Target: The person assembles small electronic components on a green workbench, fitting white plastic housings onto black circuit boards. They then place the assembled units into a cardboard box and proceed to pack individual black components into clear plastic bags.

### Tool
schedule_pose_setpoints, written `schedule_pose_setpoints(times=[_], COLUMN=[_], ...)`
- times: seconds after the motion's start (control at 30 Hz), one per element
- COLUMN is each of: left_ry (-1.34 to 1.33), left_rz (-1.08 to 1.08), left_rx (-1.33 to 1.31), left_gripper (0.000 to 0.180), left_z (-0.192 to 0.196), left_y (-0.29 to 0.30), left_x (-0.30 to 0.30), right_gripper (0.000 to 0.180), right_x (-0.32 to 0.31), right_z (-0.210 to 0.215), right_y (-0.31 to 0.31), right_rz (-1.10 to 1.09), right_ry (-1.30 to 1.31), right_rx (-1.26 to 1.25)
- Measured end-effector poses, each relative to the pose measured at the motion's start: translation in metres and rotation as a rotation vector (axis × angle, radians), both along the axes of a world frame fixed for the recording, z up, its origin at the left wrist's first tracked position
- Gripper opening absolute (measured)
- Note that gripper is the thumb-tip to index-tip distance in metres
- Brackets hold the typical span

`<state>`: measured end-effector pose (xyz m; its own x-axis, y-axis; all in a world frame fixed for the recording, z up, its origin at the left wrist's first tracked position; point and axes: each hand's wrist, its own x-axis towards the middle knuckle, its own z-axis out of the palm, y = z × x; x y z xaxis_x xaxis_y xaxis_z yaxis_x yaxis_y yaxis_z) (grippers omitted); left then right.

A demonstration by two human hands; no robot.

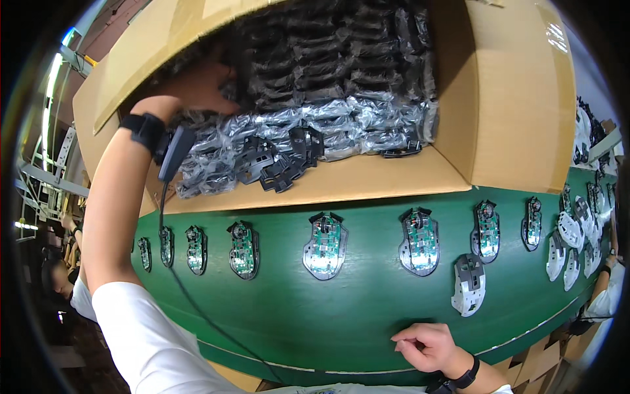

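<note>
My left hand (198, 87) reaches deep into the left side of a large open cardboard box (518, 98). Its fingers are dim and blurred beside dark bagged parts, so their grip is unclear. Rows of black parts in clear plastic bags (328, 49) fill the box, and several loose black plastic shell pieces (266, 163) lie on top near its front side. My right hand (428, 347) rests at the near edge of the green work surface, fingers curled, with nothing visible in them. Closest to it lies a grey-and-white mouse shell (469, 285).
Mouse bases with green circuit boards (326, 246) stand in a spaced row along the green surface (367, 302). White shells and more boards cluster at the right (571, 233). A black cable (197, 305) runs from the device on my left wrist. Other people sit at both sides.
</note>
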<state>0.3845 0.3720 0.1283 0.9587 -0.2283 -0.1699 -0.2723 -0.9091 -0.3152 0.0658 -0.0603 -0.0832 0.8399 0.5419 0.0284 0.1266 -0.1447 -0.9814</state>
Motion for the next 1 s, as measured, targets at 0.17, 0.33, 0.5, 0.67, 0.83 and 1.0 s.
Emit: schedule_pose_setpoints(times=[0.17, 0.33, 0.5, 0.67, 0.83, 1.0], left_ry=[-0.253, -0.425, -0.557, -0.458, -0.342, -0.381], left_rz=[-0.132, -0.155, -0.276, 0.184, 0.77, 1.178], left_rx=[-0.07, -0.195, -0.36, -0.476, -0.608, -0.454], left_gripper=[0.054, 0.036, 0.034, 0.033, 0.047, 0.075], left_z=[-0.031, -0.007, -0.022, -0.116, -0.179, -0.205], left_y=[0.021, 0.012, 0.0, 0.035, 0.163, 0.324], left_x=[-0.018, -0.076, -0.231, -0.396, -0.462, -0.466], right_gripper=[0.011, 0.01, 0.009, 0.015, 0.012, 0.014], right_x=[0.001, 0.004, -0.007, -0.012, -0.009, 0.0], right_z=[-0.001, 0.003, -0.007, -0.01, -0.041, -0.033], right_y=[0.002, 0.005, 0.001, -0.002, -0.01, 0.0], right_rz=[0.005, -0.018, -0.082, -0.173, -0.238, -0.233], right_ry=[-0.005, 0.024, 0.109, 0.208, 0.042, 0.086], right_rx=[0.006, -0.022, -0.067, -0.142, -0.106, -0.094])
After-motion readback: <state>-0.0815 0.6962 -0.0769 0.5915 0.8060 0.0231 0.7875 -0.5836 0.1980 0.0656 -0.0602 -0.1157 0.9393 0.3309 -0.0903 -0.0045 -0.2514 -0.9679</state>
